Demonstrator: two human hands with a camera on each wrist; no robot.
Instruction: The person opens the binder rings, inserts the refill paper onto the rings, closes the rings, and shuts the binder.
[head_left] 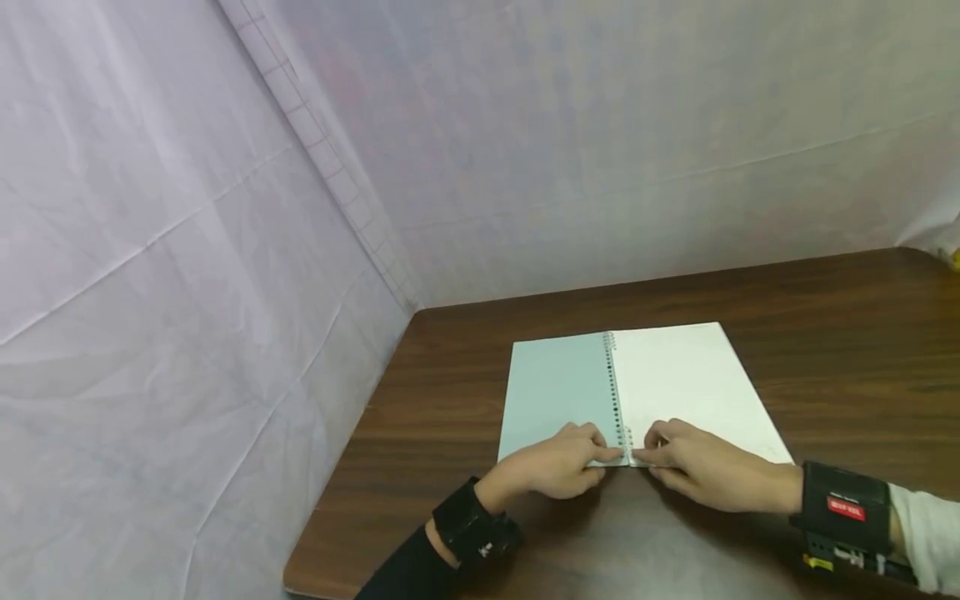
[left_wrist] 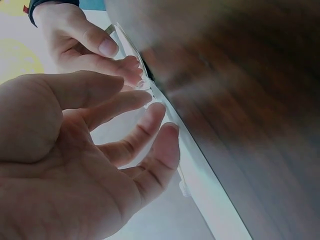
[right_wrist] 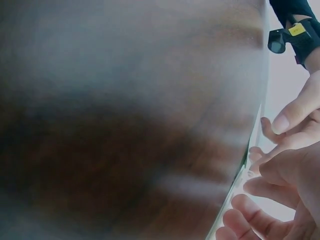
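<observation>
1. Dark wooden table (head_left: 825, 350), pale sheeting behind it.
2. Open spiral notebook (head_left: 675, 392) lies toward the table's near edge.
3. Your left hand (head_left: 558, 467) and right hand (head_left: 708, 471) pinch its near edge at the spiral binding (head_left: 615, 392).

A dark brown wooden table (head_left: 825, 333) with a visible grain fills the lower right part of the head view. It stands in a corner. Pale lilac cloth (head_left: 150, 292) hangs on the left side, with soft creases and folds, and the same cloth covers the back wall (head_left: 637, 150) behind the table. Where the two sides meet, a strip with a faint grid pattern (head_left: 315, 133) runs down to the table corner. The light is even and soft. At the far right edge, a small yellow thing (head_left: 956, 260) is partly seen; I cannot tell what it is.
</observation>
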